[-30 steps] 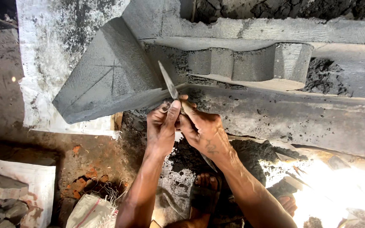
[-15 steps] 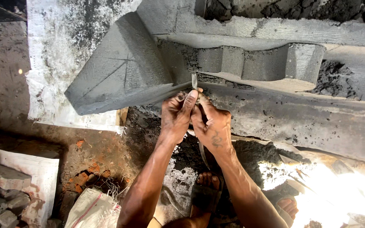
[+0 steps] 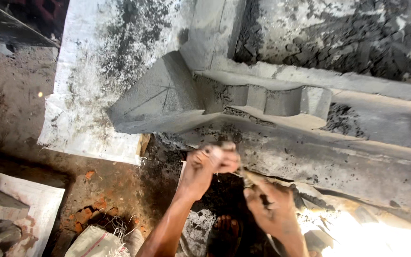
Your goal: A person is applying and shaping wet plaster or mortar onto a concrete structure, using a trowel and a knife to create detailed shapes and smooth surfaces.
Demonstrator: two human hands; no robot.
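One view is given, taken from the head. The grey stone block [image 3: 262,114] is seen from above, close up.

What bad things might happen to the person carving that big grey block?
1. The left hand and right hand are bare and close to a thin metal tool; a slip might cut a finger.
2. A bare foot sits right under the work, so falling chips or the tool might hit it.
3. The grey carved block has thin pointed edges, and a hard push might chip them.
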